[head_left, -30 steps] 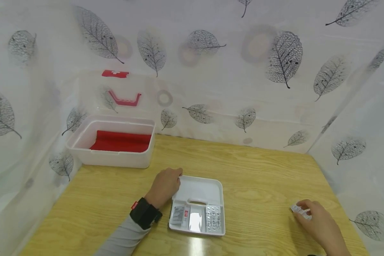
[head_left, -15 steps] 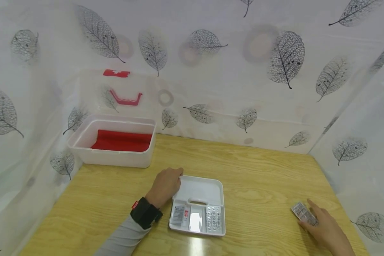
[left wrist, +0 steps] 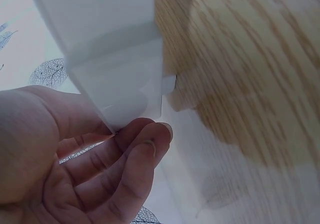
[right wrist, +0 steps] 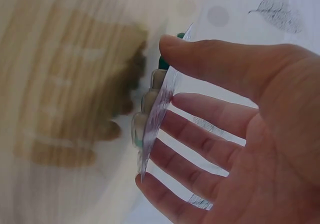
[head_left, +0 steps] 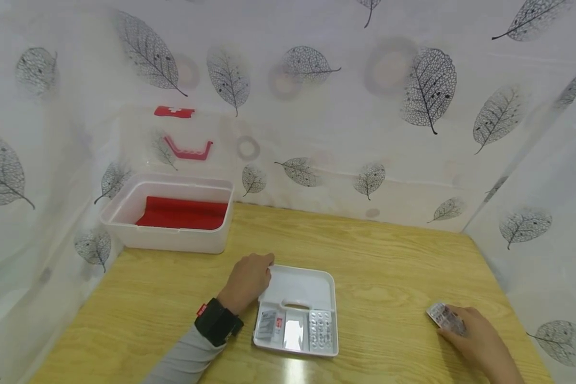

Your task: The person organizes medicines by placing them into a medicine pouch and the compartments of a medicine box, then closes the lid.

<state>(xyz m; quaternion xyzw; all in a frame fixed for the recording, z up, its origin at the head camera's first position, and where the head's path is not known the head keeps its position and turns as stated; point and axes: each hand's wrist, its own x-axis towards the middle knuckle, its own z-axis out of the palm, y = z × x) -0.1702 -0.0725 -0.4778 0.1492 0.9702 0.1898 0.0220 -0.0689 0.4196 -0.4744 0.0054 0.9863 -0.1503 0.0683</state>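
The left hand [head_left: 247, 280] grips the upper left corner of a flat white plastic case [head_left: 301, 285], which lies on the table with its carrying-handle slot in the middle. In the left wrist view, fingers curl at the end of the white case [left wrist: 120, 74]. Inside its lower half are a packet with red print [head_left: 269, 324], a shiny middle compartment [head_left: 294, 332] and a blister pack [head_left: 320, 329] on the right. Farther right, the right hand [head_left: 482, 338] holds a silver blister pack [head_left: 447, 319] low over the table. Green-and-clear capsule blisters [right wrist: 150, 104] show along its face in the right wrist view.
A translucent box [head_left: 177, 240] with red cloth [head_left: 184, 213] inside stands at the back left; its raised lid carries a red handle [head_left: 189, 152]. A leaf-print curtain [head_left: 317, 117] encloses the wooden table [head_left: 379, 256] at the back and sides.
The right fingers lifted partly off the blister pack, then settled around it again; the pack is now slightly farther left. The left hand and the case stay in place.
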